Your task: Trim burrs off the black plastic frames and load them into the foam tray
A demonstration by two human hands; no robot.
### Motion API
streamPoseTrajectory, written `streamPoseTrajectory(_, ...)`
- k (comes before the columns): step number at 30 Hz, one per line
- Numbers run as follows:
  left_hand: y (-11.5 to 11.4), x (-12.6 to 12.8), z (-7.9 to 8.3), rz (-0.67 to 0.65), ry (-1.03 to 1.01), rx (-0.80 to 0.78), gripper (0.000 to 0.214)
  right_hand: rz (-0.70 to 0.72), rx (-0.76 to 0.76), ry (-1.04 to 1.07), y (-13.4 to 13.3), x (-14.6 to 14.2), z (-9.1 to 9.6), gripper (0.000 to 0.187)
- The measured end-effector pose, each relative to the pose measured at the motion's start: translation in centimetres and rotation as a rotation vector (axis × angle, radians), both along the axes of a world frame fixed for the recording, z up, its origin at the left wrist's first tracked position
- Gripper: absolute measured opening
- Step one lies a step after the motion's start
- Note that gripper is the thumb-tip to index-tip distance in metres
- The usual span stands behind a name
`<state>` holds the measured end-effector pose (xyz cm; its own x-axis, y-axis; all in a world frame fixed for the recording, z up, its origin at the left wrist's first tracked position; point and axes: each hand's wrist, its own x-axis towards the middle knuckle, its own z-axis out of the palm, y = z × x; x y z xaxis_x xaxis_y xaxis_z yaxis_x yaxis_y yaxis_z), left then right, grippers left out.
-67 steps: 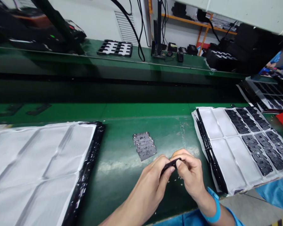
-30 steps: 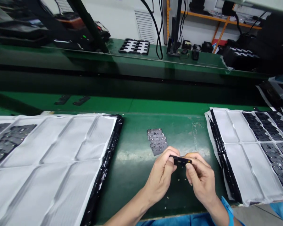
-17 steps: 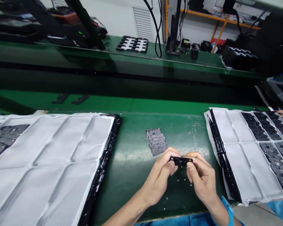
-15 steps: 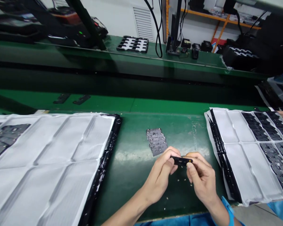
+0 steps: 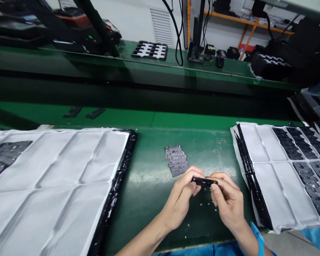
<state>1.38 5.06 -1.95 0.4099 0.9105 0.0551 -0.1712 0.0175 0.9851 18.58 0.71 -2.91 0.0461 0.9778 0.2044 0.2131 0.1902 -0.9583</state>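
A small flat black plastic part (image 5: 204, 182) is held edge-on between my two hands, above the green bench. The fingers and thumb of my left hand (image 5: 183, 193) are closed on its left end. At its right end, my right hand (image 5: 228, 199) pinches it the same way. Just beyond my left fingers lies an overlapping row of similar dark parts (image 5: 176, 160). Several tiny pale bits (image 5: 208, 204) are scattered on the bench below my hands. My fingers hide the ends of the part.
On the left stands a stack of white-lined trays (image 5: 77, 153) with dark parts (image 5: 8, 156) in one compartment. Another tray stack (image 5: 272, 192) on the right is partly filled. Two dark pieces (image 5: 96, 113) lie on the green strip behind. A raised ledge (image 5: 160, 64) runs across the back.
The black part in my hands has tilted slightly. Both my hands stay almost in place. At the far right, another person's hand has mostly left the view, and the two pieces behind have shifted right.
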Motion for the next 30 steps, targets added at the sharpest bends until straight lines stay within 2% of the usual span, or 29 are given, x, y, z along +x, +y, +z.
streamPoseTrajectory(3,0.0,0.0,0.1,-0.005,-0.016,-0.007,0.035,-0.007,0.009,-0.007,0.1,-0.1,0.2,0.023)
streamPoseTrajectory(8,-0.1,0.2,-0.3,0.049,0.082,-0.028,0.04,-0.007,0.016,-0.039,0.1,-0.1,0.3,0.025)
streamPoseTrajectory(14,-0.1,0.3,-0.8,0.058,0.112,-0.02,0.036,-0.002,0.003,-0.049,-0.1,0.1,0.0,0.024)
streamPoseTrajectory(23,0.1,0.1,0.3,-0.016,0.045,0.024,0.037,-0.017,-0.029,0.047,0.0,0.0,-0.1,0.023)
streamPoseTrajectory(30,0.0,0.3,-0.3,0.021,0.094,0.038,0.044,-0.009,-0.03,0.036,0.0,0.1,-0.2,0.023)
